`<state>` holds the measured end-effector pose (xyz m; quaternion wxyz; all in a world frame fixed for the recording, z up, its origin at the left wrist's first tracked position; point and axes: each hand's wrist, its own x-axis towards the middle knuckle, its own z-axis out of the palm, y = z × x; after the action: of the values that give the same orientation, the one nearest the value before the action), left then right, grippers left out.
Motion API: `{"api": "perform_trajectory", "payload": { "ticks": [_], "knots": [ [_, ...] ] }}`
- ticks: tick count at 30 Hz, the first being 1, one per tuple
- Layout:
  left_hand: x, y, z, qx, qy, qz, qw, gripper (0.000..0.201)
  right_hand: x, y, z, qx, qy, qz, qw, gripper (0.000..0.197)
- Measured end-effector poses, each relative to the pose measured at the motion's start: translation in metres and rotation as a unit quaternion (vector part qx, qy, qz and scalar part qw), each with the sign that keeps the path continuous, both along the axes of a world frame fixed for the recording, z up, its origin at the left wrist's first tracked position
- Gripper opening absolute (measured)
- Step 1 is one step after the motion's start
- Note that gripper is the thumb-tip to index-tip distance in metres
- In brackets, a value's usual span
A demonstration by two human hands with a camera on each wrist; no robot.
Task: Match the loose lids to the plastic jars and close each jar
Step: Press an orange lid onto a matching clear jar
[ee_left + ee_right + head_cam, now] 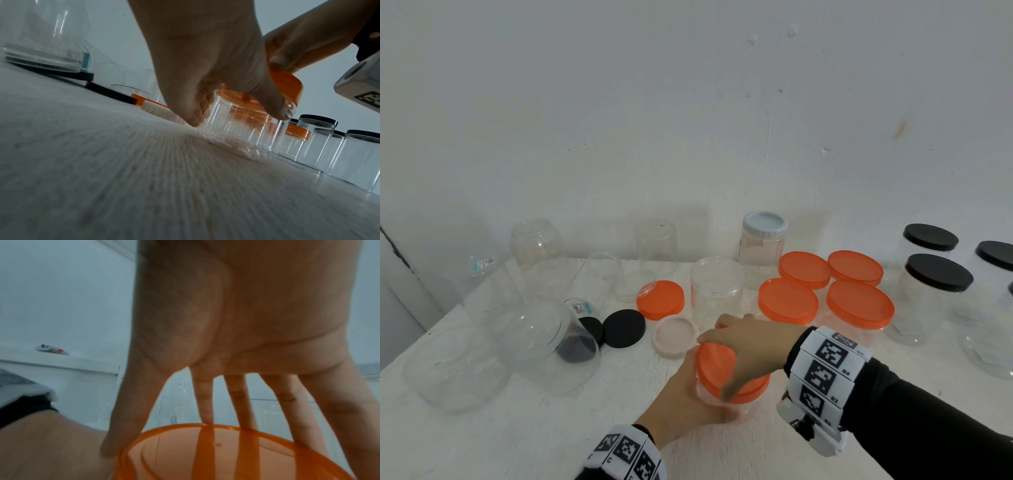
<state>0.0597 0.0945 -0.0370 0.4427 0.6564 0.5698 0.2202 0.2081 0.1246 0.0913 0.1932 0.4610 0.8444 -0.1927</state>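
A clear plastic jar (719, 406) stands near the table's front edge, and my left hand (681, 401) grips its wall from the left. An orange lid (722, 371) sits tilted on its mouth, held from above by my right hand (743, 346) with fingers spread round the rim. In the left wrist view the orange lid (287, 84) leans over the jar (242, 125). The right wrist view shows my fingers (205, 404) on the orange lid (216, 454). Loose on the table lie an orange lid (661, 299), a pale pink lid (674, 336) and two black lids (624, 328).
An open clear jar (717, 294) stands just behind my hands. Several orange-lidded jars (859, 308) and black-lidded jars (936, 274) fill the right side. A grey-lidded jar (763, 240) and open jars stand at the back. Large clear jars (548, 346) lie at left.
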Motion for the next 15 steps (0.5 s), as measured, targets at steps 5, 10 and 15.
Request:
{"api": "perform_trajectory", "payload": {
  "ticks": [5,10,15],
  "knots": [
    [-0.0006,-0.0019,0.0014,-0.002,-0.031,-0.004,1.000,0.117,-0.0034,-0.0020,-0.0052,0.025,-0.017,-0.037,0.999,0.095],
    [-0.0015,-0.0030,0.0027,0.001,-0.033,-0.001,0.999,0.108,-0.0029,-0.0038,0.0013,-0.014,-0.007,0.012,1.000,0.095],
    [-0.0010,-0.0017,-0.0011,0.016,-0.031,-0.004,0.999,0.110,-0.0012,-0.0031,-0.0029,0.004,0.013,0.022,1.000,0.083]
  ]
}}
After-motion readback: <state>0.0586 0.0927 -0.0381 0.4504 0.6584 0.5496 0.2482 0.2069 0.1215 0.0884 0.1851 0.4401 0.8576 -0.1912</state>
